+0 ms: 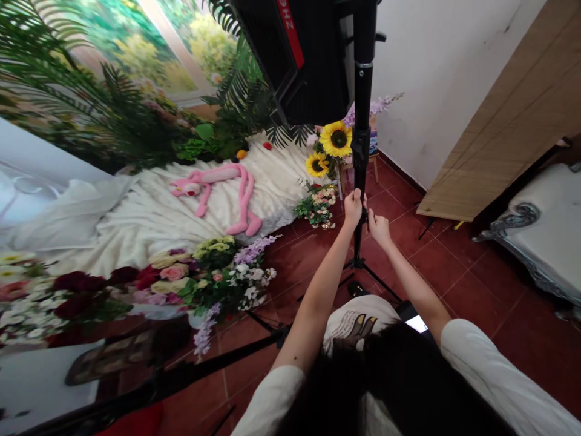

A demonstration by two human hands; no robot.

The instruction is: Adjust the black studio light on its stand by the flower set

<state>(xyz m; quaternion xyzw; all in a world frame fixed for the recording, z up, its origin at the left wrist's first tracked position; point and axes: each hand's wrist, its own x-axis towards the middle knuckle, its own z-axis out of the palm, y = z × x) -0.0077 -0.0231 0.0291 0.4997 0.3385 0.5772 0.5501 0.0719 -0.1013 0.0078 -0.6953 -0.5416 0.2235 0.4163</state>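
Observation:
In front of me rises a black light stand on spread tripod legs. A large black studio light with a red stripe sits high on it. My left hand is wrapped around the pole below a clamp collar. Slightly lower, on the pole's right side, my right hand is closed at a small locking knob, which its fingers largely hide. Both arms reach forward, and dark hair covers part of the lower view.
Sunflowers and a small flower bunch stand left of the pole. A pink plush toy lies on a cream blanket. Another black stand crosses the lower left. To the right are a wooden panel and an ornate white seat.

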